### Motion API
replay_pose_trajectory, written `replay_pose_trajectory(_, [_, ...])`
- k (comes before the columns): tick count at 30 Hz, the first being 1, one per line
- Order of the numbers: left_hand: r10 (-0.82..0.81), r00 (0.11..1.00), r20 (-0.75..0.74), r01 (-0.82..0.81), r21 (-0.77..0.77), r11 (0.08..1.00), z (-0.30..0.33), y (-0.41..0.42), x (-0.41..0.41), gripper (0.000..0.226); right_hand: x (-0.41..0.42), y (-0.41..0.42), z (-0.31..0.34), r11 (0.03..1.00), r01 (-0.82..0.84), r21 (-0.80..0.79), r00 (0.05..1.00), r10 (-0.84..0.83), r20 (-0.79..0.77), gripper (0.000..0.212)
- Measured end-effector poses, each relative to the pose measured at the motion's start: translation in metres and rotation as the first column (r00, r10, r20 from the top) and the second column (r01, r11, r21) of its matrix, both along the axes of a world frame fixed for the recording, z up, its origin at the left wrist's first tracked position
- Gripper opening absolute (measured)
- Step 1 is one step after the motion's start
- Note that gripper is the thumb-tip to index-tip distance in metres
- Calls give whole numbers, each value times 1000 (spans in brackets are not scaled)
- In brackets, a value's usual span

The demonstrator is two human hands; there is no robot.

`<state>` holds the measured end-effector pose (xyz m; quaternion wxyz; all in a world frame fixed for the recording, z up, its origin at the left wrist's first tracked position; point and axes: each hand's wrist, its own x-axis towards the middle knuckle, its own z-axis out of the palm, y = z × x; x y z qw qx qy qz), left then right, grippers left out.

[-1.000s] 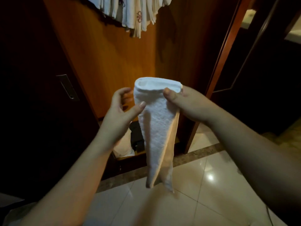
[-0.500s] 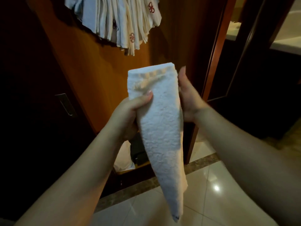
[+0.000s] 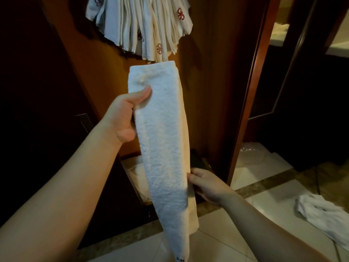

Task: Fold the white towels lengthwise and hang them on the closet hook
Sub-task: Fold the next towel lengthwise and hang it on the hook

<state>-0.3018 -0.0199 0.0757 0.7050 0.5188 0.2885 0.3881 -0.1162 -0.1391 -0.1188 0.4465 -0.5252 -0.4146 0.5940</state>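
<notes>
The long, folded white terry towel (image 3: 160, 140) has risen just under the hung white towels (image 3: 143, 25); left hand (image 3: 122, 118) pinches its top, right hand (image 3: 205, 184) has slid down, steadying the edge—nearly ready for hanging.

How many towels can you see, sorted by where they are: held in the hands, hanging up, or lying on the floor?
Held folded towel, gripped by the left hand and touched low down by the right hand: 1
Hanging bunch of towels: 1 bunch, single towels too packed to count
Crumpled towel on the floor: 1
Total: 2 single towels plus 1 bunch
</notes>
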Motion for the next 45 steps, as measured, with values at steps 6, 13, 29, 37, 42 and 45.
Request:
replay_pose_trajectory(6, [99, 990, 99, -103, 33, 994, 18, 2, -8, 28, -11, 10, 27, 894, 297, 335, 900, -379, 215, 14])
replay_pose_trajectory(13, [127, 986, 106, -133, 46, 990, 31, 1, 1, 30, -7, 2, 33, 938, 64, 340, 930, -180, 320, 36])
replay_pose_trajectory(29, [216, 976, 34, -219, 131, 967, 47, 2, 9, 32, -9, 4, 37, 861, 258, 439, 896, -383, 224, 28])
replay_pose_trajectory(37, [139, 989, 45, -140, 17, 990, 42, 17, 10, 32, 31, 7, 58, 942, -335, 30, 941, 333, 63, 103])
replay_pose_trajectory(42, [109, 994, -4, -109, -45, 993, 38, 31, 17, 32, 34, 8, 74, 880, -466, -89, 838, 472, 275, 94])
replay_pose_trajectory(45, [153, 985, -77, -160, -88, 983, 34, 43, 22, 32, 33, -2, 86, 852, -515, -94, 801, 518, 301, 78])
